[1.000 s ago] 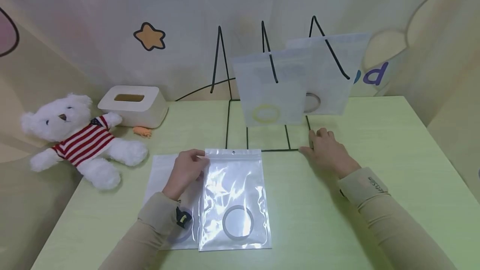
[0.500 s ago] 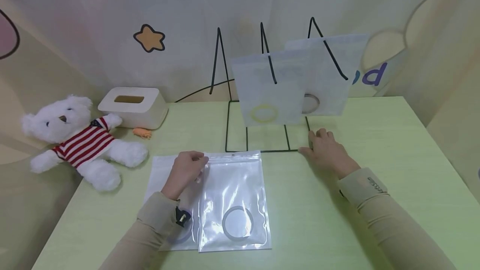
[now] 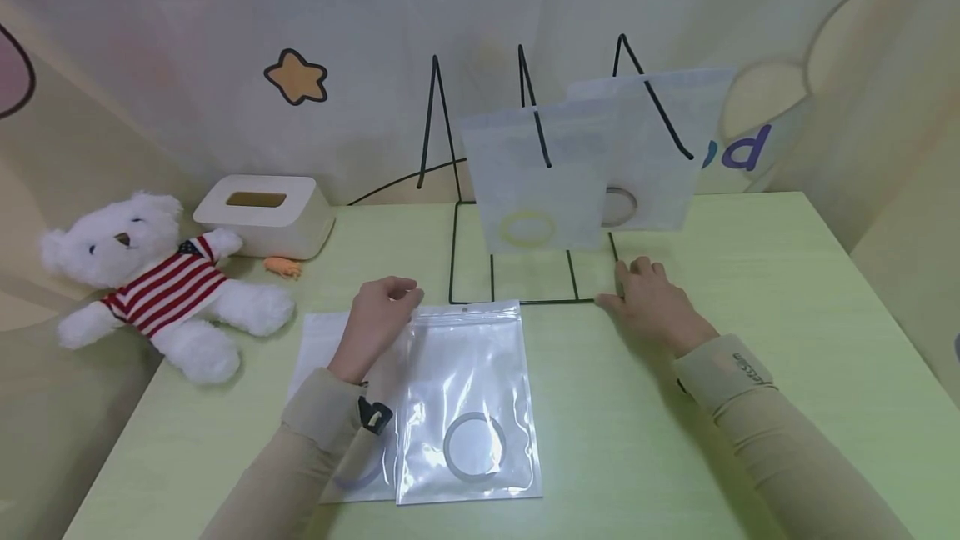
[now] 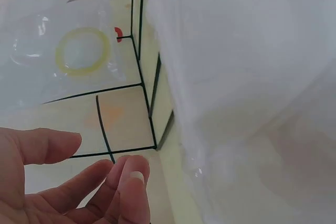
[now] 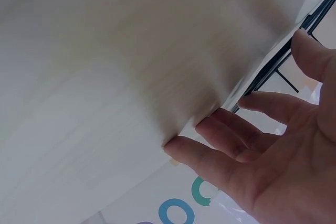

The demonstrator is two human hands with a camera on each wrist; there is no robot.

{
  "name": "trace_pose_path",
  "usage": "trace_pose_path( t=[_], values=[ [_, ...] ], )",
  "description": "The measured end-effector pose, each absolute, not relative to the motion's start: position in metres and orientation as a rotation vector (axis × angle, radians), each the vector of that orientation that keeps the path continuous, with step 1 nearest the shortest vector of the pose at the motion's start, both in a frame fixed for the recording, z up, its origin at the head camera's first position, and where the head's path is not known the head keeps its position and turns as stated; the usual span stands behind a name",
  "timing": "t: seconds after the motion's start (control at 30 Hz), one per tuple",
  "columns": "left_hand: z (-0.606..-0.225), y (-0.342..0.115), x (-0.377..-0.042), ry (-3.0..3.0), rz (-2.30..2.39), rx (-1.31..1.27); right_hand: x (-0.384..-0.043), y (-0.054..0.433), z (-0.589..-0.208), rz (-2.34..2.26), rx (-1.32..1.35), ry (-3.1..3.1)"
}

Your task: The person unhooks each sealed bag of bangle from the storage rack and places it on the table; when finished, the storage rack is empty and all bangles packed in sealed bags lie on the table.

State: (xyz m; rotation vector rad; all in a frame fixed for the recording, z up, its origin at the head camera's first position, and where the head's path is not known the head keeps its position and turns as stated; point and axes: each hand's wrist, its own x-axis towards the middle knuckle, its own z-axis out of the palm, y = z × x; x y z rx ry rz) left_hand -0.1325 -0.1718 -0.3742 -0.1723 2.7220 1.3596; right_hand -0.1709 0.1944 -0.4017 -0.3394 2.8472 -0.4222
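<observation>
My left hand (image 3: 375, 325) hovers over the top edges of two flat zip bags, thumb and fingers apart in the left wrist view with nothing between them. The nearer clear bag (image 3: 465, 373) overlaps the left bag (image 3: 318, 340); a ring shape shows low in each. My right hand (image 3: 652, 307) rests at the front right corner of the black wire rack (image 3: 547, 302). In the right wrist view its fingertips touch the table, with thumb and forefinger beside the wire. Two bags hang on the rack's hooks: a front bag (image 3: 525, 182) with a yellow ring and a rear bag (image 3: 667, 157).
The rack's left hook (image 3: 431, 107) carries no bag. A white teddy bear (image 3: 172, 286) in a striped shirt lies at the left. Beside it are a tissue box (image 3: 270, 219) and a small orange object (image 3: 282, 267). A printed curtain (image 3: 360, 15) closes the back.
My left hand has let go of the nearer bag's top corner and risen slightly up and to the right. That bag's top shifted slightly down earlier. My right hand stays at the rack.
</observation>
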Motion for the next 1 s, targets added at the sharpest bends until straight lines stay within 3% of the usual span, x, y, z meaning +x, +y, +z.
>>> trace_pose_path(
  t=[1.0],
  values=[
    [-0.342,-0.127,-0.162,2.684,1.876,0.043,-0.175,0.195,-0.404,-0.417,-0.320,2.846]
  ],
)
